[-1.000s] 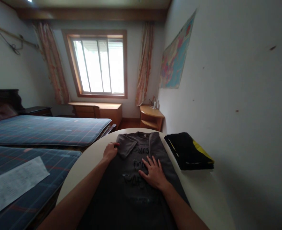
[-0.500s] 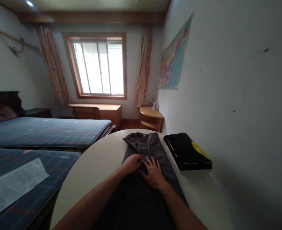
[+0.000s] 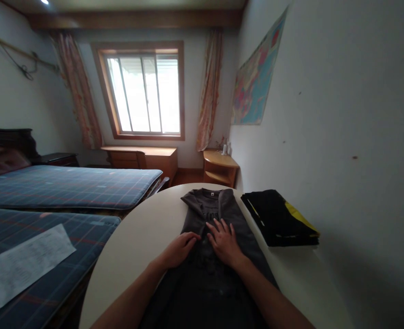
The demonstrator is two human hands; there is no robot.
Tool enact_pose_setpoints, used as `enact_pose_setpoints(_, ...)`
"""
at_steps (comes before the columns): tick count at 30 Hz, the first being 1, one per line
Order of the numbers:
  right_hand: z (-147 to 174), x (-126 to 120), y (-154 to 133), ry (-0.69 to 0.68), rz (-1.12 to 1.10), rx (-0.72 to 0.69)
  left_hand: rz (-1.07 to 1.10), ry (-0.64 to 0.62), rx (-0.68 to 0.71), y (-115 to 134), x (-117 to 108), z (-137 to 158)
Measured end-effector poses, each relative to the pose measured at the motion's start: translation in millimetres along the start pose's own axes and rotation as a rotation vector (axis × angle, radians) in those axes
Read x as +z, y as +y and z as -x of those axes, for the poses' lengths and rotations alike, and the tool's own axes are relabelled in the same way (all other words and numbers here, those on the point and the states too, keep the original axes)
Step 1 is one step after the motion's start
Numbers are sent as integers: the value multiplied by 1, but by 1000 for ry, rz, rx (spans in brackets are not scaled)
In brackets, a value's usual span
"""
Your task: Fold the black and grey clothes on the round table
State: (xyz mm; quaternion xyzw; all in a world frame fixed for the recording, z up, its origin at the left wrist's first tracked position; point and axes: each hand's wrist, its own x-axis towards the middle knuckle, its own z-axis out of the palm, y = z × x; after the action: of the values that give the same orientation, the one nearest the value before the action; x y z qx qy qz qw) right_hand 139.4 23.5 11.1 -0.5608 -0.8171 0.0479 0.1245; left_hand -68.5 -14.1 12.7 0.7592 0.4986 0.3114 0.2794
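In the head view, the dark T-shirt (image 3: 207,276) lay on the white table (image 3: 130,249). The right hand (image 3: 225,244) was spread flat over its chest; the left hand (image 3: 180,250) touched its folded side, whether pinching cloth one could not tell. The fabric looked light, limp and unbreakable, best gripped along the shoulder and side folds.

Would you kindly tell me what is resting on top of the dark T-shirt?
The right hand lies spread on the T-shirt; the left hand touches its left side. Dark lettering shows beyond the right hand; cloth beneath both hands is covered.
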Motion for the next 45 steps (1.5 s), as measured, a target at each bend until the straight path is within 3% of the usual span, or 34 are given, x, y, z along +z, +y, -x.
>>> enact_pose_setpoints(9,-101,8,-45,12,73,-161,3,-131,74,6,-10,6)
enact_pose_setpoints(19,-167,28,-76,47,-7,121,63,-163,99,11,-16,4)
enact_pose_setpoints(23,-191,28,-66,69,-110,233,84,-157,101,11,-16,4)
enact_pose_setpoints(28,-228,13,-30,123,-226,376,157,-13,69,5,-12,5)
enact_pose_setpoints(32,-232,14,-2,136,-274,426,148,5,51,5,-6,7)
enact_pose_setpoints(40,-217,16,10,161,-228,269,-27,-107,111,17,1,11)
enact_pose_setpoints(45,-219,6,4,144,-97,34,-67,-115,177,22,-1,11)
